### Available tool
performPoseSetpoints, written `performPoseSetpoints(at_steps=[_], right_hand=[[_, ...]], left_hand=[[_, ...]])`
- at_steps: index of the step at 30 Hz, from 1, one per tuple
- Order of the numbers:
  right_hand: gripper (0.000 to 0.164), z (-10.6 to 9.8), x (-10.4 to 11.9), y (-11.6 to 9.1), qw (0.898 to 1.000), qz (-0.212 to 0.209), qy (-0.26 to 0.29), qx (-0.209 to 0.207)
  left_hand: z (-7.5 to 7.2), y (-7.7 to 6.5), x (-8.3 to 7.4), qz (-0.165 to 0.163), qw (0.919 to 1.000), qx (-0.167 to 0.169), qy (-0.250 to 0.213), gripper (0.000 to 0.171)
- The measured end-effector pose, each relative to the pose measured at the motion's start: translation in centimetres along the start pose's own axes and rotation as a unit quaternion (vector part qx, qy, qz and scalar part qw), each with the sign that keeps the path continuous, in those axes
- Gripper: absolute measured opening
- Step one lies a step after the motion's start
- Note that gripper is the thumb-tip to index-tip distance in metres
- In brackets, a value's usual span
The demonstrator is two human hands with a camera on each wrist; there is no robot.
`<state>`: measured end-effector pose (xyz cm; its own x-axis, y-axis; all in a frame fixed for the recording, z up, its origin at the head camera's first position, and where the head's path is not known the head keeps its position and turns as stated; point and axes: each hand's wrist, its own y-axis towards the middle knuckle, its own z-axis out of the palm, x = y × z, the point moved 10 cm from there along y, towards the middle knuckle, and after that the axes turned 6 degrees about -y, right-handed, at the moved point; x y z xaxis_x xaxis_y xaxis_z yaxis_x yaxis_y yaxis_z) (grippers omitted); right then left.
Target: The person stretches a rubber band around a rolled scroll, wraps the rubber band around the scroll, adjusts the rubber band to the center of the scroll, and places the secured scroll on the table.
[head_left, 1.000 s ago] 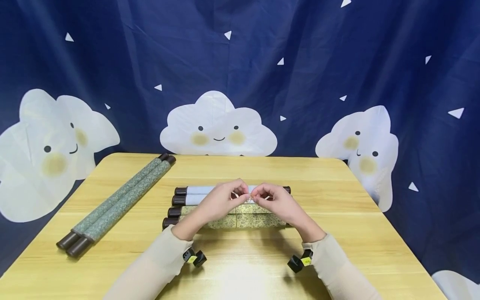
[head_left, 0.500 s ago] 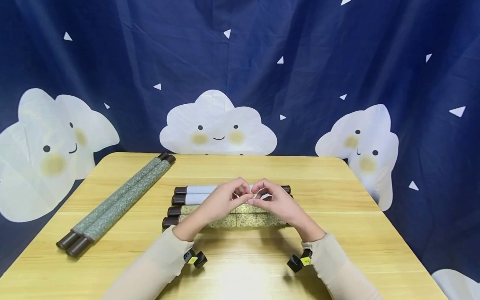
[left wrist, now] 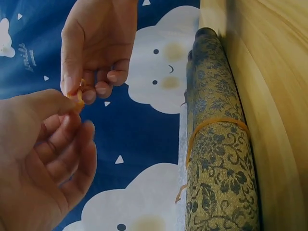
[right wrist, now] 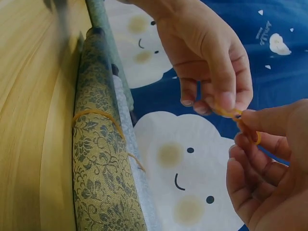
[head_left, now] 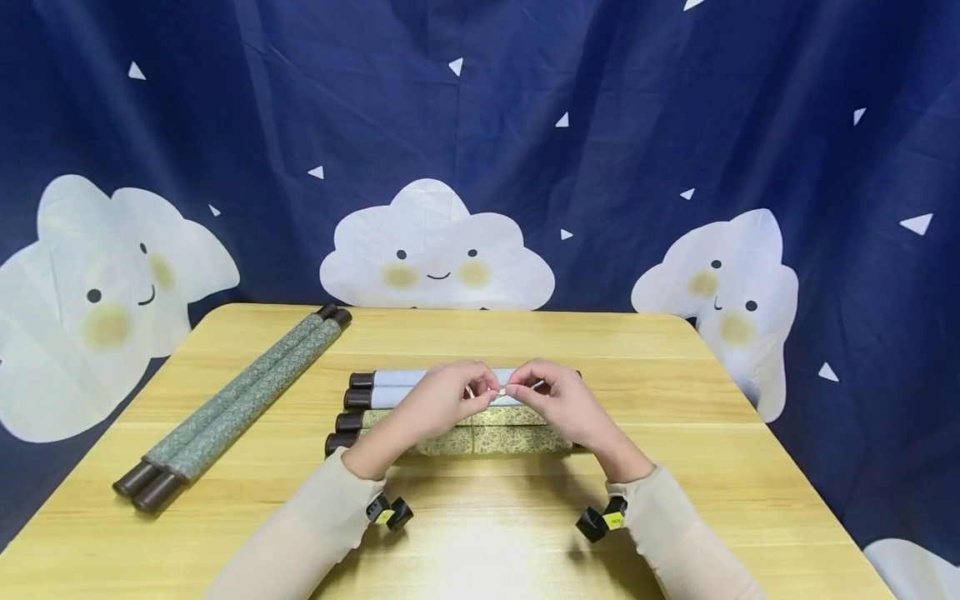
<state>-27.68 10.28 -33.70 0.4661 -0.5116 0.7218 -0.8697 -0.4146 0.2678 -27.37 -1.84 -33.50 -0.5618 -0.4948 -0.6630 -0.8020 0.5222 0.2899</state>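
Note:
In the head view my left hand [head_left: 442, 400] and right hand [head_left: 558, 404] meet over the rolled scrolls, fingertips almost together. Between them is a thin orange rubber band [right wrist: 237, 117], looped and twisted, pinched by thumb and forefinger on both sides. The left wrist view shows the same band [left wrist: 77, 98] raised above the rolls, with the other fingers loosely curled. Below the hands lie a pair of gold patterned scrolls [head_left: 517, 440], a similar band [left wrist: 216, 120] wrapped round them. Behind these is a pale blue pair [head_left: 397, 379], partly hidden by the hands.
A pair of green patterned scrolls [head_left: 247, 392] with dark end knobs lies slanted on the left of the wooden table [head_left: 697, 417]. A dark blue curtain [head_left: 495, 108] with smiling clouds hangs behind the table's far edge.
Both hands stay over the scrolls. Their fingers have shifted around the band, and the fingertips now sit slightly farther apart than half a second ago. The scrolls have not moved.

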Motion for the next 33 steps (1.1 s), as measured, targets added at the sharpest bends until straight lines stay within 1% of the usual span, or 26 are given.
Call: performPoseSetpoints(at_steps=[2,4,6,7,9,11,12,14,15,16,18,19,20,22,25,27,30,31,33], right_hand=[[0.005,0.2,0.2,-0.1,1.000,-0.006,-0.017,0.008],[0.006,0.5,0.3,-0.2,0.999,-0.010,-0.029,0.021],[0.005,0.6,0.4,-0.3,0.999,-0.010,-0.025,0.033],[0.006,0.6,0.3,-0.3,0.999,-0.009,-0.019,0.037],[0.005,0.6,0.3,-0.3,0.999,-0.008,0.003,0.040],[0.005,0.6,0.2,-0.3,0.999,-0.006,0.024,0.042],[0.005,0.5,0.1,-0.2,0.999,-0.006,0.033,0.043],[0.004,0.5,0.0,-0.1,0.998,-0.009,0.049,0.046],[0.004,0.5,0.0,-0.1,0.997,-0.012,0.054,0.045],[0.004,0.4,0.1,-0.1,0.997,-0.015,0.060,0.045],[0.004,0.2,0.4,-0.1,0.996,-0.028,0.074,0.045],[0.004,0.1,0.5,-0.1,0.995,-0.033,0.080,0.046],[0.005,0.1,0.7,-0.1,0.995,-0.038,0.084,0.046],[0.007,-0.1,0.8,-0.1,0.994,-0.044,0.087,0.045],[0.009,-0.7,0.6,-0.1,0.996,-0.031,0.078,0.021],[0.009,-1.3,0.2,-0.1,0.997,-0.014,0.073,-0.005],[0.009,-1.9,-0.1,-0.1,0.997,0.006,0.067,-0.029],[0.009,-1.9,-0.2,-0.1,0.998,0.009,0.063,-0.029],[0.009,-1.6,-0.3,-0.1,0.998,0.011,0.057,-0.016]], left_hand=[[0.0,0.0,-0.2,0.000,0.9997,-0.006,0.025,0.003],[0.0,0.0,-0.3,0.003,0.9990,-0.012,0.044,0.003],[0.1,-0.1,-0.5,0.013,0.9990,-0.013,0.041,0.002],[0.2,-0.1,-0.5,0.016,0.9994,-0.011,0.027,0.002],[0.2,-0.1,-0.7,0.025,0.9994,-0.002,-0.022,0.003],[0.4,-0.2,-0.8,0.034,0.9951,0.014,-0.091,0.006],[0.4,-0.2,-0.8,0.036,0.9912,0.022,-0.126,0.007],[0.5,-0.3,-0.8,0.038,0.9798,0.037,-0.192,0.008],[0.5,-0.3,-0.8,0.037,0.9742,0.044,-0.218,0.008],[0.5,-0.4,-0.7,0.036,0.9692,0.049,-0.239,0.008],[0.5,-0.4,-0.6,0.033,0.9634,0.054,-0.260,0.008],[0.4,-0.4,-0.5,0.033,0.9623,0.055,-0.264,0.008],[0.4,-0.4,-0.5,0.033,0.9635,0.056,-0.260,0.008],[0.3,-0.4,-0.5,0.031,0.9698,0.050,-0.237,0.008],[-0.3,-0.3,-0.1,0.016,0.9805,0.021,-0.195,0.010],[-0.9,-0.2,0.2,0.000,0.9851,-0.003,-0.172,0.010],[-1.6,-0.2,0.6,-0.013,0.9873,-0.032,-0.155,0.012],[-1.7,-0.2,0.6,-0.015,0.9876,-0.036,-0.152,0.013],[-1.8,-0.2,0.6,-0.012,0.9892,-0.042,-0.140,0.015]])
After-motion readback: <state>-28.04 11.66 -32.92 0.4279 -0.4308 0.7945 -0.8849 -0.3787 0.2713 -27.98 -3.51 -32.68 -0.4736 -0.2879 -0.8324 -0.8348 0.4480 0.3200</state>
